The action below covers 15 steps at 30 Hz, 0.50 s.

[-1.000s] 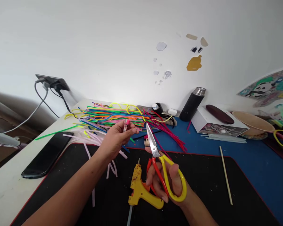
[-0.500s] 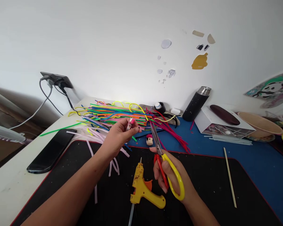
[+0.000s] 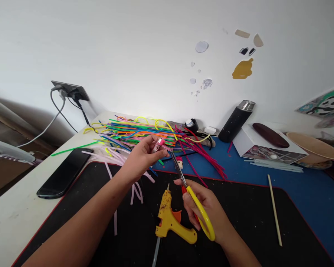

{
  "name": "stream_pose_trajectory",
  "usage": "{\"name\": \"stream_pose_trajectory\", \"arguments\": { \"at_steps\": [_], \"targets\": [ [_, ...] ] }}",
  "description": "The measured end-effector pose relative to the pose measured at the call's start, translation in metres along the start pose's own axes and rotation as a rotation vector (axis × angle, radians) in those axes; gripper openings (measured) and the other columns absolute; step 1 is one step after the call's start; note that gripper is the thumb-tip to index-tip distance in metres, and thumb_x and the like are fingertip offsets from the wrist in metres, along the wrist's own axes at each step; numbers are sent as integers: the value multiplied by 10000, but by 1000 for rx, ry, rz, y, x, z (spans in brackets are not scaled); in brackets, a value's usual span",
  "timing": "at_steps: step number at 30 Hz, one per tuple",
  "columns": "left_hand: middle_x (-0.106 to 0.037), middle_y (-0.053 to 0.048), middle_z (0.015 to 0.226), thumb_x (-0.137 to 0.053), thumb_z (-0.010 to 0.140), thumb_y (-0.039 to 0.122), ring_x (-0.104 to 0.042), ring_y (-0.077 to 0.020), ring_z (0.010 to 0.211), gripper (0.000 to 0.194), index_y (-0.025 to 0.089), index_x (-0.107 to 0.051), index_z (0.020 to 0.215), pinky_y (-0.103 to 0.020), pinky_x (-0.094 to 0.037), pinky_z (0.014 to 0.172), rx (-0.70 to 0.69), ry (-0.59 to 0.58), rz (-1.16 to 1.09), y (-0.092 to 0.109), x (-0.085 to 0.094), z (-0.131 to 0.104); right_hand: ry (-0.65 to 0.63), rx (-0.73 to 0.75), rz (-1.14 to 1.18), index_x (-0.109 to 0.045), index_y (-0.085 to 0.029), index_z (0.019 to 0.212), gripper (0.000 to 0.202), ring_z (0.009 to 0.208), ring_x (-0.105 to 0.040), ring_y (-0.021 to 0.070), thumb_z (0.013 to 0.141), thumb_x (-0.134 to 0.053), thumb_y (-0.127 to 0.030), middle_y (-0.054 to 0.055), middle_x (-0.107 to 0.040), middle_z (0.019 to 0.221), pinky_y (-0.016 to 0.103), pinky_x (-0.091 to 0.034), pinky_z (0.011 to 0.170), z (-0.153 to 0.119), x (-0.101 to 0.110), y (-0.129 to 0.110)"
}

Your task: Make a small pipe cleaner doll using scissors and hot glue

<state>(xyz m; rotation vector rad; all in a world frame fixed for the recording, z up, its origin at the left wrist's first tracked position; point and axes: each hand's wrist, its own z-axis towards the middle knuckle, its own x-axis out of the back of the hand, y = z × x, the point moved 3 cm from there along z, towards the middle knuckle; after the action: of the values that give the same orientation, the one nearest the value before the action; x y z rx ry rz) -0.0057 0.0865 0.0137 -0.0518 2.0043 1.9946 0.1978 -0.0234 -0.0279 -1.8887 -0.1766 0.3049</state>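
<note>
My left hand (image 3: 141,156) pinches a small pink-and-white piece (image 3: 158,144) between thumb and fingers; its exact kind is too small to make out. In my right hand (image 3: 203,207) is a pair of scissors (image 3: 198,202) with one yellow and one red handle. Their blades point up and left, the tips close to my left fingertips. Behind the blades a small cream figure head with a dark pink top (image 3: 179,162) sits on the blue surface, partly covered. Below my hands a yellow glue gun (image 3: 167,218) lies on the black mat, a glue stick in its back end.
Colourful pipe cleaners (image 3: 139,129) lie heaped against the wall. A phone (image 3: 64,173) rests at the left, and a wooden stick (image 3: 275,211) at the right. Behind stand a black flask (image 3: 236,122), a white box (image 3: 246,142) and a bowl (image 3: 311,146). Clear glue sticks (image 3: 275,165) lie before the box.
The scissors have swung left, so their tips are nearer my left fingertips, and the blades now cross in front of the small head. The view has shifted slightly.
</note>
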Motion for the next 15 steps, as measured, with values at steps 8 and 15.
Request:
{"name": "stream_pose_trajectory", "arguments": {
  "at_steps": [8,15],
  "targets": [
    [-639,59,756,-948,687,232,-553,-79,590,397,214,-619,910,-187,-318,482,7,-19,45,0,-1,0,-21,-35,-12,-679,-148,1358,819,361,-332,51,860,-784,-790,-130,-440,501,179,-263,380,-3,-4,-5],
    [-653,41,708,-981,685,324,-305,-24,446,406,176,-712,952,-207,-177,434,86,8,-88,-1,2,0,-3,-29,-13,-689,-159,1342,813,358,-347,54,845,-794,-794,-123,-447,520,186,-272,378,-1,-4,-6]
  ]
}}
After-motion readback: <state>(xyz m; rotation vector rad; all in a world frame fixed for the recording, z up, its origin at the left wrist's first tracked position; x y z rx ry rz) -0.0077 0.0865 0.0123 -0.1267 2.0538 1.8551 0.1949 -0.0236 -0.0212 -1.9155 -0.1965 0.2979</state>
